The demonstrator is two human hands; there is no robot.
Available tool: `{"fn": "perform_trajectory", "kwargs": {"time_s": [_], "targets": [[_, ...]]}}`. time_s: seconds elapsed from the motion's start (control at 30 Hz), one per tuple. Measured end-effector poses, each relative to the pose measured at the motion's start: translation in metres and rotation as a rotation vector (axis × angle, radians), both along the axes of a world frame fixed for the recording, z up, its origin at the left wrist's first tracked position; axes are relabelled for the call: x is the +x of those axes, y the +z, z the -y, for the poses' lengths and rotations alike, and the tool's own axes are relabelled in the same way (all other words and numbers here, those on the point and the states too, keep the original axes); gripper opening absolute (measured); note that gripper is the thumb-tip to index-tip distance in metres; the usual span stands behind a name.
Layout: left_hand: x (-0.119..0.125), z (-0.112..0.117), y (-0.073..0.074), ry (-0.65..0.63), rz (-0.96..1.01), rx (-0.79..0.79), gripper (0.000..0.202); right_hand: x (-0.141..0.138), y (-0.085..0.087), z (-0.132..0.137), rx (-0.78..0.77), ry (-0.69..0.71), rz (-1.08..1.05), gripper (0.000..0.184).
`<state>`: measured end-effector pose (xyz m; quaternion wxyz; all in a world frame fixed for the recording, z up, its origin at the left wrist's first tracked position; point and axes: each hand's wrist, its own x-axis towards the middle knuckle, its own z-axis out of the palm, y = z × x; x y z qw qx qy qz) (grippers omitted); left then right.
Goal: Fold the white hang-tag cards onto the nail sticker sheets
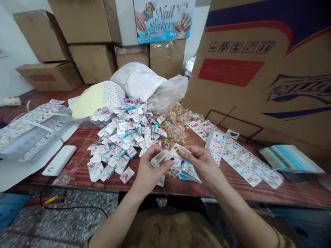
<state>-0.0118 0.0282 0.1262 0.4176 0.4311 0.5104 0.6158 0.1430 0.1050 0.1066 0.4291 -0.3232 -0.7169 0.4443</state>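
Paper sheet (178, 159), white with dark and gold printed shapes, is pinched at its right edge by the right hand (203, 160); the left hand (149, 168) pinches a small, white, open-ended cardboard box (158, 157) and touches the sheet's left side. Left of the grip spreads a heap of small blue, purple and white cartons (124, 134); just beyond the grip lie clear packets of multicoloured pieces (177, 120); to its right, long white printed strips (240, 156).

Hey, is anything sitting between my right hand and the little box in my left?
Yes, the printed sheet pinched by your right hand lies between it and the small box in your left hand. Your left thumb also reaches across there, toward the sheet.
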Motion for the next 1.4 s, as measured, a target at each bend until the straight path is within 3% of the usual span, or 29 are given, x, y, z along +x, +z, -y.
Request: {"fn": "perform_trajectory", "kwargs": {"time_s": [0.07,0.13,0.23,0.3,0.37,0.47,0.57,0.67,0.77,0.9,0.97,1.03,1.17,1.23,1.4], "targets": [[-0.004,0.003,-0.008,-0.051,0.056,-0.047,0.028,-0.001,-0.008,-0.002,0.087,-0.119,0.024,0.029],[-0.007,0.005,-0.015,-0.008,0.087,-0.046,0.029,-0.003,-0.014,0.002,0.275,-0.152,0.117,0.027],[-0.010,0.005,-0.022,0.037,0.089,-0.047,0.029,-0.006,-0.022,0.013,0.407,0.032,0.247,0.037],[-0.012,0.006,-0.024,0.030,0.086,-0.059,0.029,-0.007,-0.026,0.019,0.340,0.099,0.229,0.038],[-0.013,0.007,-0.028,0.007,0.086,-0.088,0.030,-0.007,-0.030,0.020,0.173,0.101,0.157,0.030],[-0.010,0.009,-0.038,-0.002,0.095,-0.152,0.032,-0.005,-0.036,0.015,-0.027,-0.006,0.070,0.027],[-0.006,0.009,-0.048,0.046,0.142,-0.174,0.033,-0.002,-0.041,0.013,0.171,-0.132,0.074,0.024],[-0.006,0.008,-0.051,0.096,0.217,-0.154,0.036,-0.003,-0.043,0.019,0.301,0.019,0.164,0.029],[-0.009,0.007,-0.048,0.083,0.237,-0.136,0.037,-0.006,-0.045,0.024,0.180,0.137,0.190,0.032],[-0.012,0.008,-0.050,-0.002,0.186,-0.186,0.036,-0.007,-0.054,0.020,-0.042,0.032,0.092,0.024],[-0.010,0.008,-0.055,-0.012,0.191,-0.218,0.036,-0.006,-0.059,0.019,-0.026,-0.081,0.058,0.022],[-0.008,0.007,-0.060,0.027,0.227,-0.224,0.037,-0.005,-0.060,0.020,0.101,-0.127,0.070,0.019],[-0.004,0.006,-0.066,0.155,0.322,-0.171,0.037,-0.006,-0.057,0.033,0.235,0.072,0.157,0.032],[-0.004,0.006,-0.066,0.166,0.338,-0.155,0.037,-0.008,-0.056,0.037,0.218,0.093,0.158,0.039],[-0.007,0.006,-0.065,0.112,0.292,-0.187,0.035,-0.011,-0.064,0.035,0.037,0.055,0.177,0.023]]}}
